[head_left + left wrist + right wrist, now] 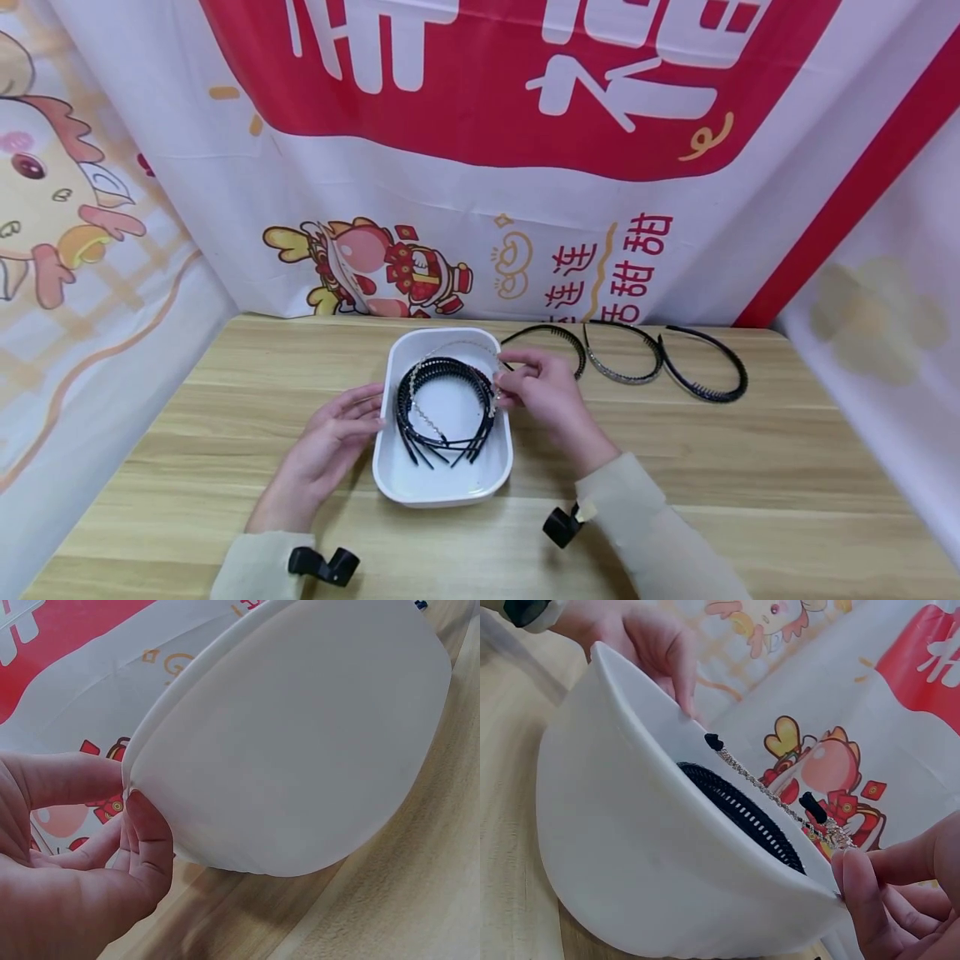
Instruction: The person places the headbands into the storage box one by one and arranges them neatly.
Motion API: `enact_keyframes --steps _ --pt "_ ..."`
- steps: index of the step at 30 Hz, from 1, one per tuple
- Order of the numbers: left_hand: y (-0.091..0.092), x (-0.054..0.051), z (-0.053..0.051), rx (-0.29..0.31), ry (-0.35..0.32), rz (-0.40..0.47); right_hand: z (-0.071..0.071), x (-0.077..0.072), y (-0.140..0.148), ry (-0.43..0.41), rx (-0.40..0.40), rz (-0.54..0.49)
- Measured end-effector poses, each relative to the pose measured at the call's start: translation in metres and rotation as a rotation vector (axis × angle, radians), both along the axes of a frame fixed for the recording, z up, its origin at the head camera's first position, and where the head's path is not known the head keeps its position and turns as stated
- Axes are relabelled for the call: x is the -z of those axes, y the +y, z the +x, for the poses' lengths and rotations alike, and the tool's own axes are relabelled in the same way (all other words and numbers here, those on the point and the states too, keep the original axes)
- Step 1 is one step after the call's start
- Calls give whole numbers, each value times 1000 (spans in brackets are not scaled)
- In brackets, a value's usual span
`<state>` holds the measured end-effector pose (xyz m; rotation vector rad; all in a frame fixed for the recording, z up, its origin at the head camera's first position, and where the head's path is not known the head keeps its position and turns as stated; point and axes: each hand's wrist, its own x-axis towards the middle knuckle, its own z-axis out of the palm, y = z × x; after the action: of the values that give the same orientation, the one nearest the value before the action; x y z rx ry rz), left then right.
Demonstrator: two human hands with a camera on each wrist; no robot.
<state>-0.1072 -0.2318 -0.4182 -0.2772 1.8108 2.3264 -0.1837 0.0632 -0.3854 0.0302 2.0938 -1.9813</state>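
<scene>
A white plastic tub [442,493] stands on the table, with several black toothed headbands [408,417] nested inside. My left hand [337,437] is at its left side; in the left wrist view, thumb and finger pinch the tub's rim [195,671]. My right hand [543,392] pinches a thin headband with a glittering, chain-like band [427,421] between thumb and fingertips. This headband is above the black ones, by the tub's right rim. Its black end tips [814,808] show in the right wrist view, pointing toward the left hand.
Behind and right of the tub, three headbands lie in a row: a black one [577,346], one with a sparkling section [626,379] and another black one [723,396]. A printed cloth [480,225] hangs along the table's back edge.
</scene>
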Motion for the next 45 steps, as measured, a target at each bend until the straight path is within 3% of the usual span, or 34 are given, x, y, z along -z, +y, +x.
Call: enact_keyframes --steps 24,33,45 --pt "1 0 0 0 7 -1 2 -7 -17 -18 -21 82" --pt "0 -1 0 -6 -3 2 0 -8 -26 92 -26 388" --pt "0 2 -1 0 9 0 -1 -12 -32 235 -60 693"
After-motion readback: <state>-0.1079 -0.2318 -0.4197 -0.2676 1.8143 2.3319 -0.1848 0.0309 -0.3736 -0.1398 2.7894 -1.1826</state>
